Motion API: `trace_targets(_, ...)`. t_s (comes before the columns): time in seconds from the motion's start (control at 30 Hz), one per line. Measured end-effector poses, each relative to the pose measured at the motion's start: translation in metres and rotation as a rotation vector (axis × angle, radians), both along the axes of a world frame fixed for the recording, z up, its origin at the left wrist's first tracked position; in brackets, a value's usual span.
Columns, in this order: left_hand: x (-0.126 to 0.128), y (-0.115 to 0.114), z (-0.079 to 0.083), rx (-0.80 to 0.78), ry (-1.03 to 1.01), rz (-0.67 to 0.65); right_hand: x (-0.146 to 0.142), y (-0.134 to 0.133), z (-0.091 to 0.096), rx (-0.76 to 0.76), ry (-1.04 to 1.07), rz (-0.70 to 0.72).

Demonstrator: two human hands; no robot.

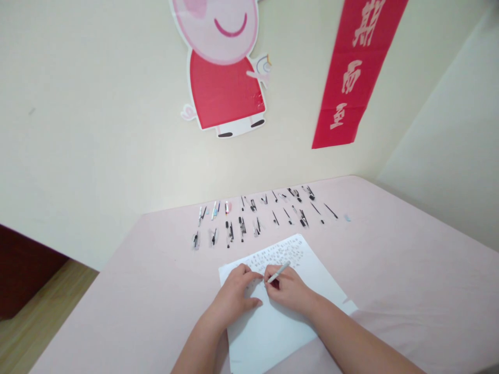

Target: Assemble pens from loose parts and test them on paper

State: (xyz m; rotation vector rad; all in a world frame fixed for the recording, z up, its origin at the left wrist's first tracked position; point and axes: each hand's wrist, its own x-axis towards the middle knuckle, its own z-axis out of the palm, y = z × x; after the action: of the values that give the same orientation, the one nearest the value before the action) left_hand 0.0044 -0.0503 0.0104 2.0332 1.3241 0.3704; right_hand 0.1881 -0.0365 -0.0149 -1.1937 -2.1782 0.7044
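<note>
A white sheet of paper (273, 337) lies tilted on the pink surface, with rows of small handwritten characters across its upper part. My right hand (286, 288) rests on the sheet, its fingers closed around a pale pen (279, 271). The pen leans up to the right, and its tip meets the paper near the last written rows, partly hidden by the fingers. On the left side of the sheet lies my left hand (238, 293), palm down, thumb and fingers apart. It holds nothing and touches the paper.
Beyond the paper, several pens and pen parts (241, 228) lie in two rows on the pink-covered table (156, 291). A small light-blue piece (348, 218) sits at their right end. On the wall behind are a cartoon pig cutout (228, 91) and a red banner (351, 78).
</note>
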Motion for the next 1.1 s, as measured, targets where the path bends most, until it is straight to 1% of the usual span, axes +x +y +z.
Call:
trace_targets(0.23,-0.0002,0.0009,-0.0020,0.007,0.008,0.001,0.0011,-0.0012,0.0001,-0.028,0.016,0.009)
trace_targets(0.6,-0.0014,0.0008,-0.0050,0.018,-0.008,-0.002,0.0010,0.0003,-0.0005,-0.015,0.005,-0.003)
trace_targets(0.7,-0.0015,0.0008,-0.0044,0.019,-0.007,-0.002,0.0012,0.0001,-0.0012,-0.028,0.006,0.012)
trace_targets(0.87,-0.0010,0.0006,-0.0028,0.008,-0.003,0.005,0.0017,0.0000,-0.0021,-0.017,0.004,-0.010)
trace_targets(1.0,-0.0009,0.0004,-0.0026,0.013,-0.008,0.003,0.0021,-0.0003,-0.0012,-0.020,0.009,0.011)
trace_targets(1.1,-0.0012,0.0003,-0.0026,0.012,-0.008,0.003,0.0021,-0.0002,-0.0008,-0.015,0.007,0.002)
